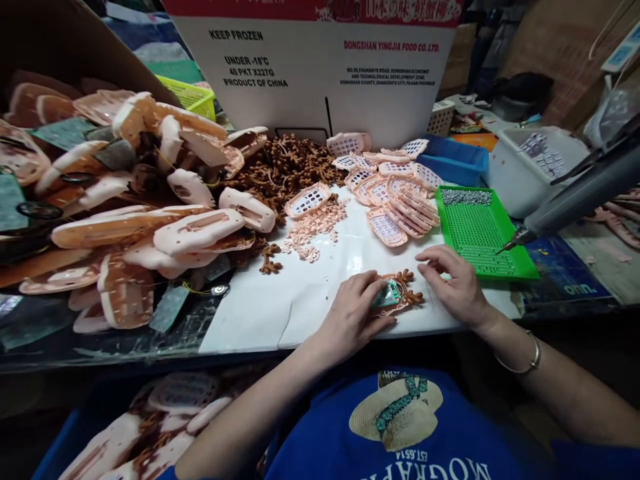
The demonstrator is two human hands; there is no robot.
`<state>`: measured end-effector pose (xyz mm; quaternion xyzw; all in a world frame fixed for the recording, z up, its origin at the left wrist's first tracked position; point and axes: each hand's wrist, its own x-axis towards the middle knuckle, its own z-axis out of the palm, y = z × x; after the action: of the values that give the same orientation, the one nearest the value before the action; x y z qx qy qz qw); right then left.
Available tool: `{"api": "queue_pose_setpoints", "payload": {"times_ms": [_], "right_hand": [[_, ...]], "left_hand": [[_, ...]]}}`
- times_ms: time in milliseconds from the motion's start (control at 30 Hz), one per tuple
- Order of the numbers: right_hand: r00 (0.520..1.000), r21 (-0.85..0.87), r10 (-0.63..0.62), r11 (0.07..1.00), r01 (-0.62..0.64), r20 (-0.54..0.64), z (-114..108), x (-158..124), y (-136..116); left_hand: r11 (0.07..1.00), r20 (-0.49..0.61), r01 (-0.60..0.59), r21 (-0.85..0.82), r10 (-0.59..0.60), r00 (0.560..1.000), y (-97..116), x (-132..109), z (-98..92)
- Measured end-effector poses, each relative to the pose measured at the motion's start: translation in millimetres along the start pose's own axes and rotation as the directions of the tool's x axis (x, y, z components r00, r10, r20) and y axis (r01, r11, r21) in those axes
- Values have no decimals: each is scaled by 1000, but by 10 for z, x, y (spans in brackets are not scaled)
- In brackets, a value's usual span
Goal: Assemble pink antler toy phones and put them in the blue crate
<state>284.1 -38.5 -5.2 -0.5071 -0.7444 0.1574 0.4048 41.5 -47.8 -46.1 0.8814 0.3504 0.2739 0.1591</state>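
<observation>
On the white work surface, my left hand (355,303) is closed around a pink plastic shell (387,310). A green circuit board (389,292) lies inside that shell, and brown antler-shaped pieces (411,288) stick out of its right end. Just right of the shell is my right hand (453,283), its thumb and index finger apart, with nothing visible between them. Close by, a green tray (487,270) holds small metal screws (465,196) at its far end. A grey electric screwdriver (565,200) slants in from the right, its tip above the tray.
Left, pink shells with wired boards (200,233) form a large heap. Brown antler pieces (285,167), small pink rings (313,233) and perforated pink covers (395,193) lie behind my hands. A white carton (320,73) stands at the back, a blue bin (455,160) right of it.
</observation>
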Motion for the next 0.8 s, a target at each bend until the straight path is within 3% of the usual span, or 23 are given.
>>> {"api": "queue_pose_setpoints", "payload": {"times_ms": [100,167,267,367,600,800], "right_hand": [[994,-121,-53,992,42,-95,-177,274,58],[996,-254,-68,966,51,-60,-272,549,172],[998,-442,49,897,-24,45,-331,957,390],[988,-486,102,873,-33,115,-309,1232,550],[961,-600,187,800,-30,202,-193,1495,663],[949,-680,237,732,-35,207,-154,1523,647]], "left_hand": [[1000,15,16,-5,-16,1000,-2,18,-13],[1000,14,27,14,-28,1000,2,26,-23],[997,1,60,37,-60,998,-3,16,-46],[993,-18,100,59,-99,995,-23,-20,-101],[987,43,137,89,-141,989,-37,-85,-214],[991,-30,119,64,-117,993,-54,-118,-153]]}}
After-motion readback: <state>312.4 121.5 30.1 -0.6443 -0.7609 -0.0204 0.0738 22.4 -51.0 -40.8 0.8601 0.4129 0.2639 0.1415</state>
